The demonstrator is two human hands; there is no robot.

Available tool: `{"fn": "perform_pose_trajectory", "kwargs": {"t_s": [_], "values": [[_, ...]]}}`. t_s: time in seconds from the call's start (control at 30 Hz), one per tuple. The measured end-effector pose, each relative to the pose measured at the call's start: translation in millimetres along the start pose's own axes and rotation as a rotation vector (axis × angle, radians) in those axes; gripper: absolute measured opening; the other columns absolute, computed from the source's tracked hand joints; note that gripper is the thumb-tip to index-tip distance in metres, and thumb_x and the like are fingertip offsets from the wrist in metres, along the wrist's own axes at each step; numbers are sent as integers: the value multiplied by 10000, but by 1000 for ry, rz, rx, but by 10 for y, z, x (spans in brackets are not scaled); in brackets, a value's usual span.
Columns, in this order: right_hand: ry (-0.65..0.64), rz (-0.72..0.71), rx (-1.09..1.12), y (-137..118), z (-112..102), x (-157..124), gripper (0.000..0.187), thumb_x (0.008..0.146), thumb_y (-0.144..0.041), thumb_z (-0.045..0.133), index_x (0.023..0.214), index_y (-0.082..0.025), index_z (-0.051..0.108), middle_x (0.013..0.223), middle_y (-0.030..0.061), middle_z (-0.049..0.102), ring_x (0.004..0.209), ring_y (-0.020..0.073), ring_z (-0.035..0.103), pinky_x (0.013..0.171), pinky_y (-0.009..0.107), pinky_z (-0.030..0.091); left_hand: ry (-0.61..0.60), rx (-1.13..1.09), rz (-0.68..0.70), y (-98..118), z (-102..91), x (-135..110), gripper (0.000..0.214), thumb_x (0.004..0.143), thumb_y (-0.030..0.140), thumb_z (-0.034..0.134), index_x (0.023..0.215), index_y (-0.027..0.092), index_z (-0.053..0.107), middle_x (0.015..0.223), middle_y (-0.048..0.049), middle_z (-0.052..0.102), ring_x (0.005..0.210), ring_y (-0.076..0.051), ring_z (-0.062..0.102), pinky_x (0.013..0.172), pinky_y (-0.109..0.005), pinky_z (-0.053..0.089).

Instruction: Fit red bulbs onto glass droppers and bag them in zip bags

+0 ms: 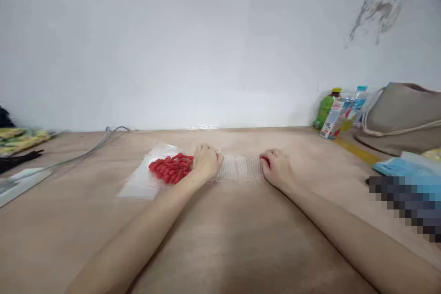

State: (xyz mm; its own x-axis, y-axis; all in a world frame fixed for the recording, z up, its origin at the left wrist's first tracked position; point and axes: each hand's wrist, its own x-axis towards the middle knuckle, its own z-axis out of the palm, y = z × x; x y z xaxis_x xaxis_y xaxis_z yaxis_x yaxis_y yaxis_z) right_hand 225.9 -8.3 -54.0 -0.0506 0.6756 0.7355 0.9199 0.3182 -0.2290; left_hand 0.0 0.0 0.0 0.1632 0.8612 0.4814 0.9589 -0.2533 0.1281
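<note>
A row of thin, clear, thread-like strips (243,168) lies on the table between my hands, with small beads or tips along its near edge. At its left end rests my left hand (207,161), fingers curled down; whatever they hold is hidden. My right hand (278,168) is closed at the row's right end, and a small red piece (266,161) shows between thumb and fingers. Beside my left hand, a pile of small red knotted pieces (171,168) sits partly on a clear plastic bag (141,183).
A grey cable (93,149) crosses the left of the table (220,239). Yellow-green bundles (24,140) lie at far left. On the right are a green bottle (325,109), a carton (332,119), a grey-brown bag (406,110) and blue masks (399,166). A white wall stands behind.
</note>
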Motion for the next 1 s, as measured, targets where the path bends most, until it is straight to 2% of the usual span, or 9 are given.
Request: {"fn": "perform_pose_trajectory", "kwargs": {"t_s": [0.2,0.3,0.37,0.47,0.63,0.8,0.9,1.0], "values": [[20,-41,25,-54,-65,-21,133,801,-174,463,844,-168,590,842,61,626,847,212,518,784,353,330,87,-186,445,-223,-108,-270,174,877,220,347,832,122,483,807,-82,534,752,-189,497,683,-325,440],[62,-110,71,-109,-98,-29,140,823,-187,464,896,-173,582,862,58,627,844,209,520,772,360,346,101,-225,594,-398,-106,-499,147,895,202,345,860,143,475,756,-45,541,706,-162,508,646,-291,445],[88,-166,136,-157,-106,-47,163,837,-191,451,940,-173,576,867,66,615,841,204,520,751,350,376,151,-246,641,-485,-89,-615,134,890,162,370,954,140,485,818,-53,570,762,-157,536,688,-283,455],[95,-208,269,-243,-100,-95,198,853,-191,436,1001,-179,567,866,72,582,820,183,530,719,320,422,175,-283,660,-534,-57,-685,253,872,96,384,1107,146,464,916,-67,583,824,-150,554,727,-269,465],[102,-244,365,-360,-98,-165,205,839,-219,483,1020,-187,573,906,79,541,826,168,540,712,310,451,76,-349,615,-495,-34,-655,267,858,89,403,1098,164,492,958,-69,564,858,-153,548,739,-269,468],[-23,-283,334,-398,-135,-152,152,830,-196,480,902,-188,614,845,63,580,784,164,536,700,314,432,38,-401,556,-451,-44,-628,258,863,123,404,1095,165,508,967,-79,543,855,-157,536,749,-290,466],[-54,-301,258,-481,-137,-135,140,829,-221,492,874,-188,621,775,48,608,755,174,525,706,335,399,53,-415,562,-406,-18,-590,285,859,121,398,1117,160,515,969,-89,538,866,-162,533,760,-298,469],[-101,-328,227,-611,-105,-130,162,848,-230,468,901,-186,614,794,49,624,761,179,533,708,335,382,88,-414,600,-357,24,-544,300,849,105,406,1115,160,533,954,-85,559,865,-164,534,756,-302,472]]}}
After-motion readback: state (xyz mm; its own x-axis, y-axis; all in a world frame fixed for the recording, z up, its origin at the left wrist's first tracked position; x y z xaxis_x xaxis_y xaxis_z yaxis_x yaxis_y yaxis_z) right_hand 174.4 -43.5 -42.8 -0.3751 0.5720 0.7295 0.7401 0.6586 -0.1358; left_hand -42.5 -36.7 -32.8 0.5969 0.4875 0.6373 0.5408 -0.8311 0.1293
